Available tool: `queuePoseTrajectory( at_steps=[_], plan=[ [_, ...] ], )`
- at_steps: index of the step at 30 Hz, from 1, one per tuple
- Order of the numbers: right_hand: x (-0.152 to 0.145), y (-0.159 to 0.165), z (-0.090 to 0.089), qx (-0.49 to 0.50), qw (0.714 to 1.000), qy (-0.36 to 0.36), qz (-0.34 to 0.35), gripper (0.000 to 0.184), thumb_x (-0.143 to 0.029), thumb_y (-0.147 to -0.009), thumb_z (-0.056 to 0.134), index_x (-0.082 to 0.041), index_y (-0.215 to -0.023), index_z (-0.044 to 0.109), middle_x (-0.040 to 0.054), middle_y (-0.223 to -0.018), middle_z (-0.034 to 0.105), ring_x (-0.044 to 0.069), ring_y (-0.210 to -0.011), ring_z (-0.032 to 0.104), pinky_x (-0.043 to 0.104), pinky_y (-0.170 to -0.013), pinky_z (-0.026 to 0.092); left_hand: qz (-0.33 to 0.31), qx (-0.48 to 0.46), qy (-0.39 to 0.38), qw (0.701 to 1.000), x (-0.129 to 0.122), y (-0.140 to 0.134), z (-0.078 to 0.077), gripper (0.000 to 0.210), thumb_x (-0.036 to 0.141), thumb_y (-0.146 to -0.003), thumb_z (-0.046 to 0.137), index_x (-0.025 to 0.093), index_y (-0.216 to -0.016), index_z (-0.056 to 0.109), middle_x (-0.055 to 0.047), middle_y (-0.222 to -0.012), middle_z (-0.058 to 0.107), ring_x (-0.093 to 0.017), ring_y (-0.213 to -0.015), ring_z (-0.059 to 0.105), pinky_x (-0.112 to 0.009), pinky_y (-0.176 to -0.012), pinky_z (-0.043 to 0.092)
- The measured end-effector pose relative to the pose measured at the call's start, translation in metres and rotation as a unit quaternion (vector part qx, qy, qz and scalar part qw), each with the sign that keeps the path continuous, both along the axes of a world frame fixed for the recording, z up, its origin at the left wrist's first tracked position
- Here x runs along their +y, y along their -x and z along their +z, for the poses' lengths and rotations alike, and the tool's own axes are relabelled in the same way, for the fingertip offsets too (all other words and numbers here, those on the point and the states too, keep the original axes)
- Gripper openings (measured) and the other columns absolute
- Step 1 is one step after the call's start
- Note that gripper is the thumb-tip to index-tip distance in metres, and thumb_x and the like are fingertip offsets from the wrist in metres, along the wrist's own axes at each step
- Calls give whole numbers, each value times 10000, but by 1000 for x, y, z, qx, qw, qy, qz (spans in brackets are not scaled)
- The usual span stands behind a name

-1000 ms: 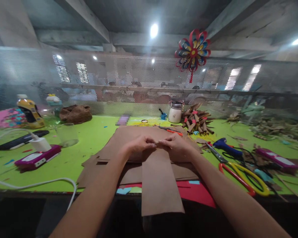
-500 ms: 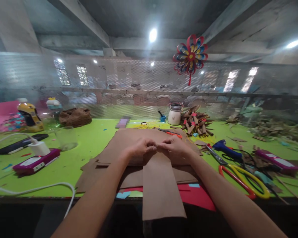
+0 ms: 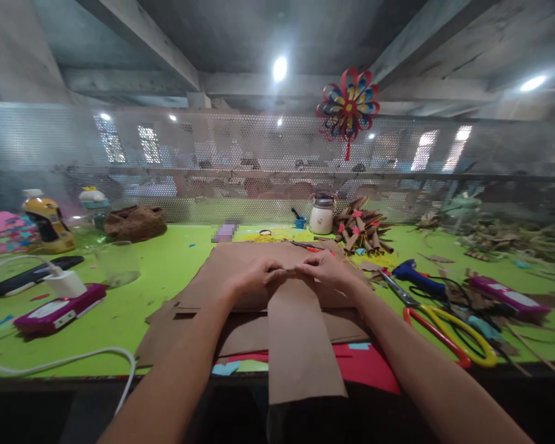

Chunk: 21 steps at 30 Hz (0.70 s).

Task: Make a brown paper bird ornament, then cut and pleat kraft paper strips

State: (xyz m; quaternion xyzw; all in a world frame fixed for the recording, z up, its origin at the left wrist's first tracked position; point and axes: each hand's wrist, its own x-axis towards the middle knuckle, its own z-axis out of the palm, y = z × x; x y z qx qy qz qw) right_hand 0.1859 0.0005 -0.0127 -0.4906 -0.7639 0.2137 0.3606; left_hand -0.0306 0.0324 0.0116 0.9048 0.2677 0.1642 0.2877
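Note:
A long strip of brown paper (image 3: pixel 303 345) stretches toward me and hangs past the table's front edge. At its far end, my left hand (image 3: pixel 259 274) pinches the left corner between thumb and fingers. My right hand (image 3: pixel 324 269) pinches the same end on the right, a short gap away. The edge between my fingertips looks narrowly turned over or rolled, but the fingers hide part of it. Beneath both hands lies a stack of larger brown paper sheets (image 3: pixel 198 287). Small scissors with orange handles (image 3: pixel 312 248) rest on the stack's far edge.
Large scissors (image 3: pixel 472 336) and a blue glue gun (image 3: pixel 419 279) lie to the right. Beyond are a bundle of paper rolls (image 3: pixel 363 231) and a white jar (image 3: pixel 322 214). On the left are a purple power strip (image 3: pixel 62 308), a clear cup (image 3: pixel 118 265) and a white cable (image 3: pixel 74 356).
My fingertips have moved slightly apart along the strip's far end, and more of the turned edge shows between them. The strip's near end sits a little higher. The view has shifted slightly right.

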Motion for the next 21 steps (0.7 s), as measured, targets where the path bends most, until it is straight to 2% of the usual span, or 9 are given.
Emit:
queuePoseTrajectory(
  at_steps=[6, 10, 14, 21],
  plan=[
    [-8, 4, -3, -7, 997, 37, 60, 342, -444, -807, 491, -157, -737, 662, 10, -648, 575, 112, -574, 447, 209, -499, 308, 10, -19, 40, 999, 1, 5, -5, 315, 403, -835, 461, 144, -801, 638, -4, -652, 544, -120, -636, 405, -226, -562, 303],
    [-10, 4, -4, -25, 997, 35, 57, 343, -447, -799, 500, -160, -682, 647, -7, -581, 511, 100, -539, 392, 206, -470, 270, -2, 19, 72, 997, 5, 9, -5, 318, 403, -828, 469, 138, -800, 642, 4, -632, 520, -106, -597, 399, -224, -548, 302],
    [-6, 2, -1, -55, 996, 35, 63, 357, -448, -796, 505, -148, -649, 632, -19, -547, 468, 90, -522, 379, 202, -469, 256, -10, 36, 64, 997, 8, 9, 1, 330, 417, -809, 494, 123, -766, 637, 4, -624, 517, -101, -589, 409, -222, -564, 323],
    [-4, 0, 1, -56, 993, 48, 96, 397, -483, -809, 481, -143, -642, 598, -28, -542, 474, 84, -510, 385, 203, -490, 281, -3, 41, 92, 995, 4, 10, 8, 404, 500, -784, 515, 130, -633, 576, 18, -520, 472, -87, -511, 379, -218, -498, 275]
  ],
)
